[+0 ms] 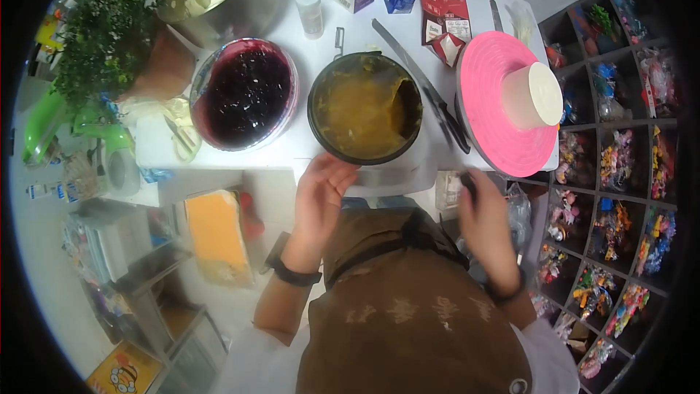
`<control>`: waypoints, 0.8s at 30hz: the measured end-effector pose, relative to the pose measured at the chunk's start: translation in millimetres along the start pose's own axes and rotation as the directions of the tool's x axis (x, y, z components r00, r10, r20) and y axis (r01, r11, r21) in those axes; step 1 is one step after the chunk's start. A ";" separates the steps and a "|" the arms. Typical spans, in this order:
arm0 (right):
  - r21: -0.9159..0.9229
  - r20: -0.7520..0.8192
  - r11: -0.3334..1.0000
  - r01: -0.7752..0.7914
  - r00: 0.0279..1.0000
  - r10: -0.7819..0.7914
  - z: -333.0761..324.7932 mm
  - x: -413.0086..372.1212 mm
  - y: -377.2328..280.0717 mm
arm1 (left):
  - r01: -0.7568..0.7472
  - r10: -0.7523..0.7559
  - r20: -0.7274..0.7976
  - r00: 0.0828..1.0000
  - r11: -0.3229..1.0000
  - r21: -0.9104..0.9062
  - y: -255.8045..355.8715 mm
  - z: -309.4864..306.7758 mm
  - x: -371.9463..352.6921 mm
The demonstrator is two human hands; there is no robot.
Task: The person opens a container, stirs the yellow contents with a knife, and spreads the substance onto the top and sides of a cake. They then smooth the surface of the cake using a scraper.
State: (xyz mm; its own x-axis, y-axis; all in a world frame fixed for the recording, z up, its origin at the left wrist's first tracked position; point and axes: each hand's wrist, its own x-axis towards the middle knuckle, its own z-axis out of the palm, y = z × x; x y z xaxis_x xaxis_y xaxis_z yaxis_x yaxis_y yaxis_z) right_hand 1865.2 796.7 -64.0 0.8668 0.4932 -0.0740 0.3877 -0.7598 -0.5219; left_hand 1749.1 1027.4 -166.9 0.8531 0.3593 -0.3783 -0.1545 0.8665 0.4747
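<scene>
From my distant seat I see both my arms reaching forward from the lower part of the view, elbows bent and well apart. My left forearm [278,310] angles up to a wrist [300,249] roughly in line with the left hand [325,191], whose palm side shows in part, its fingers [343,174] spread a little and gently bent inward. My right hand [483,213] reaches forward and inward from its wrist [507,277]; it is blurred, so I cannot make out each finger.

Right of the fingers, dark cubbyholes [598,125] hold colourful bagged trinkets; beyond them stretches a white tabletop [292,159]; to their left, shelving [157,277] stands near a pale wall [44,248].
</scene>
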 end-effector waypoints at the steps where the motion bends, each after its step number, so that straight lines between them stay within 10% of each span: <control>1: 0.067 0.014 0.988 -0.135 0.991 0.135 -26.3 -13.3 -17.4 | 0.009 -0.010 0.012 1.000 1.000 0.004 1.5 -0.8 1.4; 4: 0.046 0.052 0.978 -0.205 0.978 0.202 -91.9 -25.5 -41.7 | 0.027 -0.028 0.043 0.999 1.000 0.013 2.2 -1.9 1.4; 12: -0.424 0.338 0.711 0.562 0.826 -0.451 -123.8 73.6 -102.0 | 0.070 -0.057 0.159 0.986 0.994 -0.080 -2.5 -14.9 7.2; 14: -0.451 0.494 0.734 0.508 0.827 -0.269 -100.4 116.0 -118.1 | 0.079 -0.061 0.172 0.983 0.992 -0.103 -3.9 -15.9 4.5; 19: -0.348 0.676 0.568 0.746 0.619 -0.399 -71.5 165.3 -108.7 | 0.078 -0.061 0.147 0.987 0.991 -0.113 -10.9 -14.9 -5.5; 22: -0.057 0.819 0.773 0.632 0.473 -0.326 -86.6 172.7 -101.2 | 0.098 -0.080 0.150 0.985 0.989 -0.112 -21.2 -22.2 -14.3; 24: -0.119 0.823 0.977 0.179 0.569 -0.004 -98.5 168.2 -89.0 | 0.102 -0.079 0.172 0.982 0.986 -0.134 -31.1 -28.3 -18.9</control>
State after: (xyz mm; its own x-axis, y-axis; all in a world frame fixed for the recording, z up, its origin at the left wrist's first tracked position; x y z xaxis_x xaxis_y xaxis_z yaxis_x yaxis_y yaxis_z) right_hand 2007.3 905.6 53.7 0.2336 0.6317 -0.7392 0.5711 -0.7044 -0.4215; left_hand 1723.7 1003.5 -197.1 0.9357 0.2248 -0.2718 -0.1315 0.9373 0.3228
